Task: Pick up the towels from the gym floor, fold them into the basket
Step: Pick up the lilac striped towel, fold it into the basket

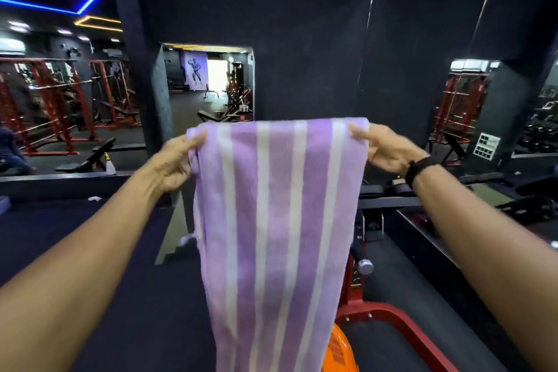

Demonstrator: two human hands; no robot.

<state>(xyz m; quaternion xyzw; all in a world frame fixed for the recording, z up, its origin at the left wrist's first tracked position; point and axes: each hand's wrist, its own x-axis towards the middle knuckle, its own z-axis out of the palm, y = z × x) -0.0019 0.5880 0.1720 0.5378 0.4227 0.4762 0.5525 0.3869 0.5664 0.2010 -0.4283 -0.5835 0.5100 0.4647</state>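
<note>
Hanging full length in front of the person, a lilac terry towel with pale cream lengthwise stripes (271, 220) is held up by its 2 upper corners at about chest height, its top edge stretched nearly level between the hands. The left hand (178, 160) pinches the top left corner, thumb on the near face of the cloth and fingers curled behind it, where a little fabric bunches. The right hand (383, 151) pinches the top right corner the same way, with the thumb lying along the top edge; a black band (418, 170) circles that wrist. Both forearms reach forward from the lower corners of the view.

The towel drops straight down and runs out of the bottom of the picture, so its lower end cannot be seen. Just beside its lower right edge shows part of an orange plastic basket with a slotted wall (339, 350), mostly hidden behind the cloth. Next to that stands a red steel machine frame (401, 323) on the dark rubber floor (136, 296).

Behind, dark walls carry large mirrors (69, 93) showing red racks and benches, and a white spray bottle (110, 164) stands on the ledge to the left.
</note>
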